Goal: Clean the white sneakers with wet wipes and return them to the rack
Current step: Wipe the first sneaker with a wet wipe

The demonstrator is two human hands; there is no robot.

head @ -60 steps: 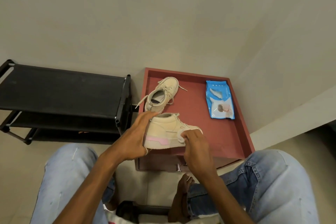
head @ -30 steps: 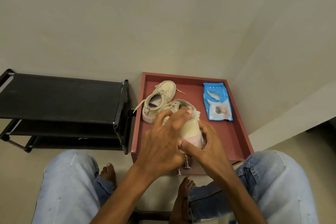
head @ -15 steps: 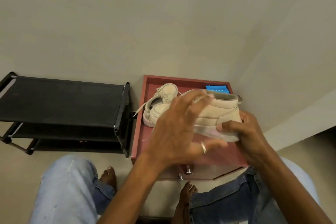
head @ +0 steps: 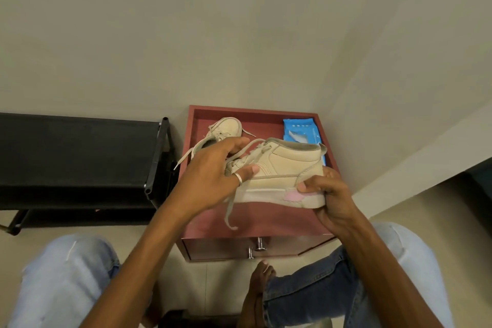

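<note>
Sneaker (head: 282, 176), cream-white with a pink patch at the heel of the sole, is held in the air above the red cabinet (head: 255, 221), side-on to the camera, toe to the left and heel to the right. Right hand (head: 330, 194) grips the heel end: the thumb presses on the side just above the pink patch and the fingers (head: 330, 173) wrap behind the heel. Left hand (head: 213, 178) is at the toe and lace end, fingers curled loosely over the upper with the thumb tip resting on the side panel; a ring (head: 238, 178) sits on 1 finger. Whether this hand grips firmly or only steadies the sneaker cannot be told. 1 lace (head: 230, 210) hangs free below the sneaker toward the cabinet top.

Second sneaker (head: 226, 129) lies on the cabinet top at its back left, partly hidden behind the left hand. Blue wipes pack (head: 299, 130) lies at the cabinet's back right, partly hidden behind the held sneaker. No wipe can be made out in either hand.

Black shoe rack (head: 80, 146) stands just left of the cabinet, against the wall. In front of the cabinet, 2 knees in blue jeans (head: 69, 282) flank the view, with a bare foot (head: 259, 274) near the cabinet's 2 metal handles (head: 255, 246).
</note>
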